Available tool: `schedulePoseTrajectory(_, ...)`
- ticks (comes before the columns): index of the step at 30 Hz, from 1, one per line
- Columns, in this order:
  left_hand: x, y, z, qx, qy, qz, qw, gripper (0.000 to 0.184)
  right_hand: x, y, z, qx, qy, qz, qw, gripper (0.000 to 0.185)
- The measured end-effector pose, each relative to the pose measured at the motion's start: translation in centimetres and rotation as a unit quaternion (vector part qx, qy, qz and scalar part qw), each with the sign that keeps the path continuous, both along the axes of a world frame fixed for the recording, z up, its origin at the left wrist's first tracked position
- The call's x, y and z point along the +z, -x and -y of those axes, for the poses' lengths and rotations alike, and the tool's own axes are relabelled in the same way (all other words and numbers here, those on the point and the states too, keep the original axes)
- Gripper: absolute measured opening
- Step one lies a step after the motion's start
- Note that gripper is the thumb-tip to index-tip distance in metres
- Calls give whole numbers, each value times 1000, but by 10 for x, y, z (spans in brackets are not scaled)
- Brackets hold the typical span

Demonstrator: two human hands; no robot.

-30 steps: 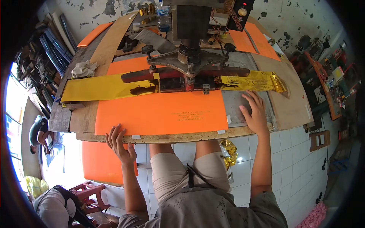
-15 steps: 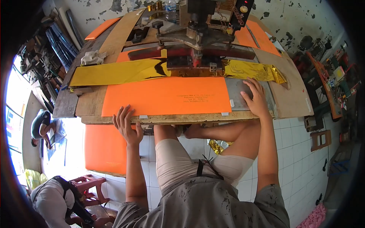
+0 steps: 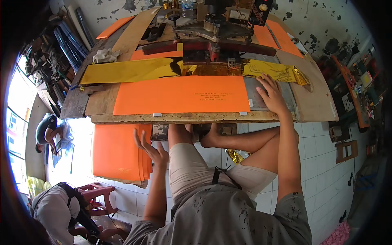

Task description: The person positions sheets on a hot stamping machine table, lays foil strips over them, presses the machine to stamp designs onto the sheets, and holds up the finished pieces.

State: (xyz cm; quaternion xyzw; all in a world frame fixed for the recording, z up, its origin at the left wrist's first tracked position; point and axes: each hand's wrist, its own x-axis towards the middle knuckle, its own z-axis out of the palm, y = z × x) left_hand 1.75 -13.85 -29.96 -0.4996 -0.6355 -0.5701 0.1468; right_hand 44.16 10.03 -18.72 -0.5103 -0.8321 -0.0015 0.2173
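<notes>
An orange sheet (image 3: 163,98) with small dark print near its right end lies on the work table, its front edge by small white tabs (image 3: 157,115). My left hand (image 3: 154,152) is off the sheet, fingers apart and holding nothing, beside a stack of orange sheets (image 3: 116,151) below the table's front edge. On the grey metal plate (image 3: 257,105), right of the sheet, my right hand (image 3: 272,96) rests with its fingers stretched out. Its fingertips are at the lower edge of the gold foil strip (image 3: 130,70). Above the foil stands a press (image 3: 212,49).
A crumpled white cloth (image 3: 105,56) lies at the table's left. More orange sheets (image 3: 281,38) are at the back right. Two other people are at the left, one bent over by a red stool (image 3: 100,196). Gold foil scraps (image 3: 236,156) lie on the floor.
My left hand has left the sheet's front edge and moved down and right, beside the orange stack. My right hand stays on the plate. The view has shifted slightly.
</notes>
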Motion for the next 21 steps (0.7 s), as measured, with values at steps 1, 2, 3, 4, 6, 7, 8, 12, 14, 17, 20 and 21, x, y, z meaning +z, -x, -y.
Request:
schedulePoseTrajectory(1, -13, -14, 11, -1, 28, 34, 999, 56, -1, 0, -1, 0, 2, 5, 1000, 48)
schedulePoseTrajectory(2, -28, -26, 18, -22, 53, 58, 997, 54, -1, -1, -2, 2, 10, 5, 1000, 49)
schedulePoseTrajectory(3, -43, -35, 23, -44, 77, 81, 993, 53, -2, -2, -3, 4, 17, 4, 1000, 49)
schedulePoseTrajectory(4, -51, -43, 31, -79, 139, 105, 981, 51, -3, -3, -4, 6, 24, 4, 1000, 49)
schedulePoseTrajectory(6, -68, -55, 41, -153, 220, 166, 949, 42, -1, -1, -3, 10, 20, 0, 1000, 47)
schedulePoseTrajectory(7, -71, -55, 42, -165, 247, 163, 941, 40, 2, 0, -4, 13, 17, -2, 1000, 47)
schedulePoseTrajectory(8, -74, -53, 44, -176, 274, 159, 932, 38, 3, 1, -4, 17, 16, -9, 1000, 46)
schedulePoseTrajectory(12, -60, -49, 37, -172, 264, 145, 938, 28, 7, 10, -3, 40, -17, -45, 998, 42)
schedulePoseTrajectory(14, -47, -45, 33, -195, 261, 153, 933, 25, 15, 21, 8, 49, -27, -60, 997, 40)
schedulePoseTrajectory(17, -19, -44, 34, -247, 273, 178, 913, 19, 39, 43, 44, 68, -22, -62, 995, 37)
schedulePoseTrajectory(20, 2, -52, 34, -285, 270, 201, 897, 16, 51, 63, 74, 106, -48, -56, 992, 36)
schedulePoseTrajectory(21, 11, -54, 34, -299, 268, 198, 894, 16, 55, 72, 86, 122, -53, -47, 990, 35)
